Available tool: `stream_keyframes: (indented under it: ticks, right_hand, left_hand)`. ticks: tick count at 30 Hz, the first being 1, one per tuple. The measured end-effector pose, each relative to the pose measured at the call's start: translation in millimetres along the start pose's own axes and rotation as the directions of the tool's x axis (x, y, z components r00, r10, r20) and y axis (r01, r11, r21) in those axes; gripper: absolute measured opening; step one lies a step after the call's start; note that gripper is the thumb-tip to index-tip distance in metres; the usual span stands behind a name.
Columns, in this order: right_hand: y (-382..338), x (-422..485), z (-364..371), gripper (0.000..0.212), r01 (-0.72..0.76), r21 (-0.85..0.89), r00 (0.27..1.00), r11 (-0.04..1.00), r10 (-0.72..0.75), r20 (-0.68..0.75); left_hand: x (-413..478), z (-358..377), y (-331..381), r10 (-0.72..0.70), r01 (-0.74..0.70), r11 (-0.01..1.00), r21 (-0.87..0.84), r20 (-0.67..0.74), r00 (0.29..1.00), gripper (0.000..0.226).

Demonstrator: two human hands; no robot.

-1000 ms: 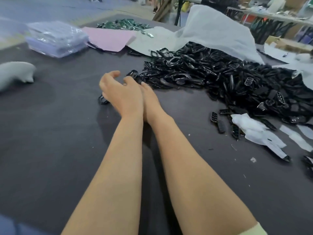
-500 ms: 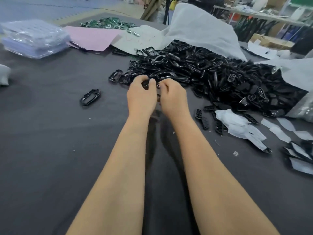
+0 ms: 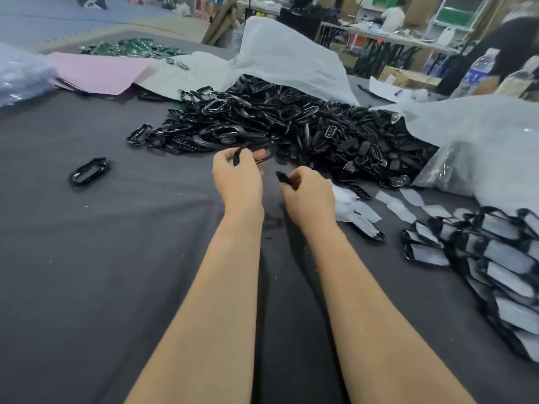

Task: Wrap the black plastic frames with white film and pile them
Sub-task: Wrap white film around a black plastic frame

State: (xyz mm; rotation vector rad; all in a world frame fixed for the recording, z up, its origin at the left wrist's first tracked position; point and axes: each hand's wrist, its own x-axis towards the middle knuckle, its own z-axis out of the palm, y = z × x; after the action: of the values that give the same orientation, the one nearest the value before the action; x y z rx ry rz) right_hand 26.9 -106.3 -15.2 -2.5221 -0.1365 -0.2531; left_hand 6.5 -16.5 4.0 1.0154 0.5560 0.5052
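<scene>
A big heap of loose black plastic frames (image 3: 291, 123) lies across the middle of the grey table (image 3: 102, 258). My left hand (image 3: 237, 182) grips one black frame (image 3: 259, 151) just in front of the heap. To its right, my right hand (image 3: 310, 193) pinches a smaller black piece (image 3: 282, 177). A pile of frames wrapped in white film (image 3: 495, 266) is stacked at the right. Loose white film pieces (image 3: 408, 202) lie between that pile and my right hand. One single frame (image 3: 89, 171) lies apart on the left.
White plastic bags (image 3: 291, 59) rise behind and right of the heap. A pink sheet (image 3: 96, 72) and a clear-wrapped bundle (image 3: 20, 74) lie at the far left. Green parts (image 3: 131, 48) lie at the back. A person and a water bottle (image 3: 478, 74) are at the far right.
My hands have drawn back from the heap and parted, the left holding a frame and the right a smaller piece. The view has shifted right, bringing the wrapped pile into sight.
</scene>
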Motion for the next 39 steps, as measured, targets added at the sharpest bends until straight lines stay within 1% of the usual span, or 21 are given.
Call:
stream_keyframes:
  ticks: [2, 4, 5, 6, 8, 11, 12, 14, 17, 18, 20, 22, 26, 29, 32, 36, 38, 39]
  right_hand:
    - [13.1, 0.1, -15.1, 0.017, -0.06, 0.283, 0.995, 0.957, 0.08, -0.062]
    - [25.4, -2.8, -31.8, 0.014, -0.108, 0.499, 0.987, 0.86, 0.152, -0.047]
    - [31.7, -4.9, -37.7, 0.011, -0.111, 0.57, 0.986, 0.814, 0.16, -0.036]
    - [38.5, -8.3, -44.5, 0.012, -0.098, 0.609, 0.987, 0.787, 0.153, -0.039]
    - [44.8, -16.1, -47.1, 0.02, -0.057, 0.646, 0.991, 0.762, 0.122, -0.056]
    - [53.1, -26.8, -45.0, 0.009, -0.019, 0.697, 0.986, 0.716, 0.131, -0.107]
    - [53.9, -28.0, -45.0, 0.009, -0.004, 0.705, 0.983, 0.709, 0.131, -0.127]
    - [53.7, -27.2, -46.7, 0.012, 0.042, 0.692, 0.985, 0.72, 0.086, -0.149]
    - [51.3, -25.7, -48.3, 0.018, 0.085, 0.628, 0.989, 0.774, 0.012, -0.148]
    - [50.6, -25.6, -47.0, 0.017, 0.087, 0.605, 0.989, 0.791, 0.002, -0.146]
    - [49.1, -26.1, -43.6, 0.01, 0.084, 0.571, 0.987, 0.817, 0.009, -0.158]
    - [47.1, -26.1, -41.4, 0.005, 0.083, 0.565, 0.983, 0.821, 0.026, -0.182]
    - [45.0, -26.7, -39.5, 0.005, 0.117, 0.529, 0.969, 0.84, 0.02, -0.246]
    - [43.9, -27.9, -38.5, 0.005, 0.135, 0.506, 0.959, 0.852, 0.016, -0.283]
    - [43.5, -28.3, -38.2, 0.004, 0.125, 0.499, 0.96, 0.858, 0.022, -0.278]
    - [45.4, -27.1, -37.2, 0.009, 0.1, 0.452, 0.961, 0.886, 0.032, -0.275]
    - [46.8, -25.7, -36.7, 0.015, 0.042, 0.5, 0.962, 0.865, 0.1, -0.255]
    - [47.5, -24.8, -37.0, 0.018, -0.003, 0.559, 0.961, 0.829, 0.156, -0.227]
  left_hand:
    - [-8.0, 3.7, -5.0, -0.007, 0.007, 1.0, -0.015, 0.014, 1.0, 0.019]
    - [-18.4, 7.8, -11.1, -0.015, 0.017, 0.999, -0.035, 0.06, 0.998, 0.019]
    - [-23.5, 9.4, -15.5, -0.014, 0.016, 0.999, -0.032, 0.088, 0.996, 0.019]
    - [-30.2, 11.7, -21.2, -0.011, 0.012, 1.0, -0.012, 0.12, 0.993, 0.019]
    - [-36.7, 11.4, -29.1, 0.016, -0.028, 0.998, 0.064, 0.177, 0.984, 0.018]
    - [-42.2, 14.3, -35.2, 0.034, -0.086, 0.98, 0.181, 0.269, 0.963, 0.017]
    - [-42.3, 15.3, -35.2, 0.034, -0.095, 0.975, 0.201, 0.288, 0.957, 0.016]
    - [-41.9, 17.0, -35.4, 0.03, -0.099, 0.972, 0.211, 0.305, 0.952, 0.015]
    - [-41.4, 18.9, -36.7, 0.019, -0.077, 0.982, 0.171, 0.314, 0.949, 0.015]
    - [-41.1, 19.4, -37.2, 0.01, -0.063, 0.985, 0.159, 0.317, 0.948, 0.016]
    - [-40.3, 20.9, -37.8, -0.015, -0.036, 0.988, 0.148, 0.333, 0.943, 0.018]
    - [-40.2, 22.1, -37.8, -0.029, -0.021, 0.99, 0.137, 0.35, 0.936, 0.02]
    - [-43.3, 22.3, -37.9, -0.017, -0.03, 0.992, 0.125, 0.362, 0.932, 0.024]
    - [-44.1, 21.9, -38.7, -0.013, -0.039, 0.99, 0.134, 0.366, 0.93, 0.019]
    - [-43.3, 19.5, -40.5, -0.006, -0.075, 0.979, 0.189, 0.393, 0.919, 0.008]
    - [-43.3, 16.7, -43.1, 0.037, -0.144, 0.964, 0.225, 0.422, 0.906, 0.015]
    - [-43.2, 16.5, -42.8, 0.048, -0.153, 0.964, 0.219, 0.422, 0.905, 0.015]
    - [-43.0, 16.5, -42.8, 0.05, -0.15, 0.966, 0.209, 0.421, 0.906, 0.016]
